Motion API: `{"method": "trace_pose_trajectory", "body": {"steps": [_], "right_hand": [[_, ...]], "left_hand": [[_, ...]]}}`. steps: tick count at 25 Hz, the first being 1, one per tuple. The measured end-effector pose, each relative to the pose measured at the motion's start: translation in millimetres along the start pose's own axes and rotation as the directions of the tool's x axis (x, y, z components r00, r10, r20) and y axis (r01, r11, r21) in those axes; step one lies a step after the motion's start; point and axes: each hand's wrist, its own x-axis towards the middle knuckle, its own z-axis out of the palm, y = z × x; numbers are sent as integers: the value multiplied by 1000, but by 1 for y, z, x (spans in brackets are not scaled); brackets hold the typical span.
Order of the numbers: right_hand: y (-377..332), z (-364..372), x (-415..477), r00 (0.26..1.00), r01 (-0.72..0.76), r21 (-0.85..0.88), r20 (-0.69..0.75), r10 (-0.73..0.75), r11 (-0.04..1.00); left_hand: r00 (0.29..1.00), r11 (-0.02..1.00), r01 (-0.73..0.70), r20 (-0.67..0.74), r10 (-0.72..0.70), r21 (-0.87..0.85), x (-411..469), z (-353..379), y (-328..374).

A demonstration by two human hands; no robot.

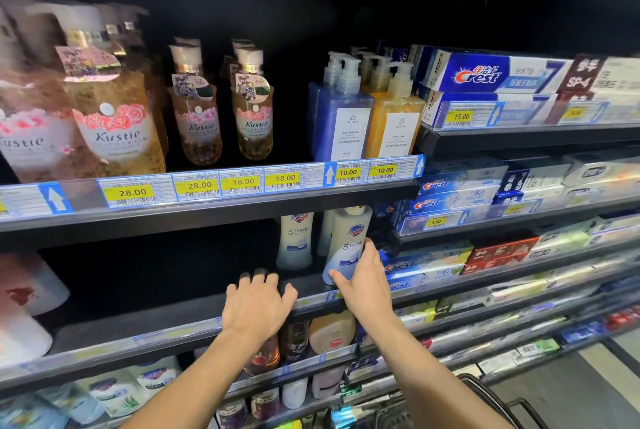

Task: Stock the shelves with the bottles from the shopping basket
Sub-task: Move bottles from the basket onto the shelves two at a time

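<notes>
Head view: fingers and thumb of the right hand are curled round the lower part of a white bottle, which is held tilted with its base at the front edge of the middle shelf, just beside a second white bottle standing upright. Spread fingers of the left hand are laid over the shelf's lip, nothing held. Part of the shopping basket is seen at lower right.

Left hand splayed, right hand curled.
</notes>
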Motion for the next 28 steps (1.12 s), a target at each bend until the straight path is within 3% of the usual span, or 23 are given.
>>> {"method": "trace_pose_trajectory", "body": {"steps": [3,7,12,15,21,28], "right_hand": [[2,-7,-12,999,33,-135,-7,-34,990],[15,-17,-42,993,113,-444,18,-117,889],[40,-33,-78,996,76,-628,80,-32,774],[61,-46,-86,994,77,-670,107,-7,738],[127,-81,-95,994,85,-635,112,-18,768],[265,-151,-98,985,106,-562,174,-8,821]], "left_hand": [[1000,1000,-16,20,16,-4,0,-2,0],[997,997,-70,40,71,-15,-2,-3,-4],[991,991,-135,13,135,13,-7,-1,6],[966,969,-245,-73,247,35,-31,2,36],[956,952,-288,-19,291,102,-81,11,121],[954,948,-293,100,281,124,-121,43,275]]}}
